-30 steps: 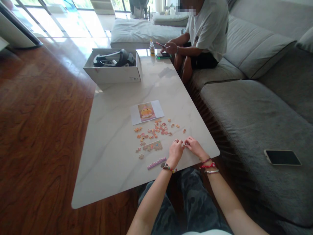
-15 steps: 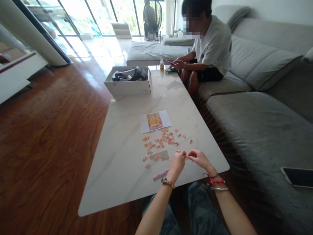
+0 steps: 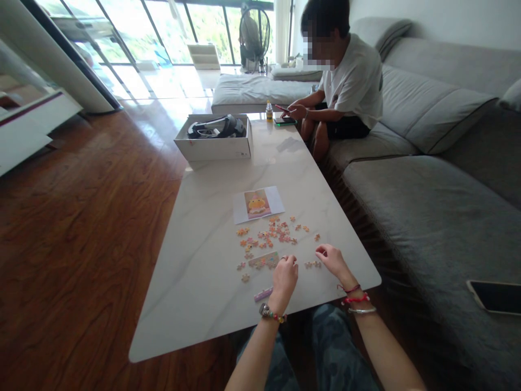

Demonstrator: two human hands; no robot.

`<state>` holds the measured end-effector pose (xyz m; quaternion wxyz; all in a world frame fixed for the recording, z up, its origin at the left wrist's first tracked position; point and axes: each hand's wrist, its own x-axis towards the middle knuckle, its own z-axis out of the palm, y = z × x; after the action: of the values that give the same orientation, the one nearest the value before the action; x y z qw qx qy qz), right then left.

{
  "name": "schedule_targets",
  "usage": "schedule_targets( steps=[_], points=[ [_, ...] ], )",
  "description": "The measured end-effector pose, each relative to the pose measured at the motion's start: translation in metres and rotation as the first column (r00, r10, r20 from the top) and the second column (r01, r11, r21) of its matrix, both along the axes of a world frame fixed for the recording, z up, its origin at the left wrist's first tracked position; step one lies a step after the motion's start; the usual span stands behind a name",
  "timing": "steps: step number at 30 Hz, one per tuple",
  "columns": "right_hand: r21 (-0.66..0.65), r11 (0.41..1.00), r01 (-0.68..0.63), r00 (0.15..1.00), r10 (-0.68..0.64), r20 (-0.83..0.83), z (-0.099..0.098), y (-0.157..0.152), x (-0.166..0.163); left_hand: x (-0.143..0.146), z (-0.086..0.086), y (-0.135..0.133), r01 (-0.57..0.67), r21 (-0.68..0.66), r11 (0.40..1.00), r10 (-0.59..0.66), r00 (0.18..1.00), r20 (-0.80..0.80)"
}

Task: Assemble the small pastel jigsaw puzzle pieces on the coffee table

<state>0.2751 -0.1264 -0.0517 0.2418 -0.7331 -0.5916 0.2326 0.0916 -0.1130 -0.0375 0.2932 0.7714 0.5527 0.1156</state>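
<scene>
My left hand (image 3: pixel 284 276) rests on the white marble table (image 3: pixel 203 293) with its fingers curled, just right of a small assembled puzzle patch (image 3: pixel 264 260). My right hand (image 3: pixel 332 260) lies further right, fingers bent and thumb against forefinger; what either hand holds is too small to see. A few joined puzzle pieces (image 3: pixel 312 264) lie on the table between the hands. Several loose pieces (image 3: pixel 272 234) are scattered beyond them, below a printed reference picture (image 3: pixel 258 204). A pink strip (image 3: pixel 263 294) lies near my left wrist.
A white box (image 3: pixel 215 145) holding a dark headset stands at the far end. Another person (image 3: pixel 350 87) sits on the grey sofa (image 3: pixel 427 184) using a phone, beside a small bottle (image 3: pixel 269 110). A phone (image 3: pixel 494 296) lies on the sofa at my right.
My hands have parted: the left moved toward the assembled patch, the right stayed to the right. The joined pieces they held together now lie on the table. The camera has tilted upward.
</scene>
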Motion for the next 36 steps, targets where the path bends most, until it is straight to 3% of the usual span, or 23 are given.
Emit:
schedule_targets(
  steps=[4,8,12,17,23,27,30,36],
  points=[
    [0.071,0.997,0.005,1.0,-0.003,-0.019,0.001,0.01,0.003,-0.05,0.007,-0.005,-0.166,0.056,0.984,0.166,0.986,0.01],
    [0.077,0.996,-0.038,0.999,0.038,0.002,-0.003,0.026,0.002,-0.113,0.003,-0.011,-0.375,0.087,0.923,0.377,0.926,-0.007],
    [0.073,0.995,-0.068,0.996,0.064,0.056,-0.002,0.049,-0.014,-0.145,-0.005,-0.013,-0.453,0.079,0.888,0.456,0.89,-0.022],
    [0.089,0.982,-0.167,0.982,0.157,0.105,-0.003,0.078,-0.048,-0.137,-0.004,-0.007,-0.466,0.085,0.881,0.466,0.885,0.011],
    [-0.034,0.954,-0.297,0.938,0.299,0.176,-0.013,0.095,-0.068,-0.114,0.003,0.008,-0.395,0.14,0.908,0.398,0.917,0.004],
    [-0.066,0.946,-0.316,0.927,0.323,0.189,-0.013,0.092,-0.067,-0.089,0.005,0.014,-0.157,0.221,0.962,0.18,0.98,-0.089],
    [-0.08,0.948,-0.308,0.923,0.318,0.219,-0.011,0.083,-0.065,-0.073,0.0,0.009,0.02,0.187,0.982,0.025,0.972,-0.235],
    [-0.049,0.95,-0.308,0.922,0.311,0.231,-0.015,0.065,-0.061,-0.069,-0.012,-0.006,-0.066,0.183,0.981,0.138,0.901,-0.412]
  ],
)
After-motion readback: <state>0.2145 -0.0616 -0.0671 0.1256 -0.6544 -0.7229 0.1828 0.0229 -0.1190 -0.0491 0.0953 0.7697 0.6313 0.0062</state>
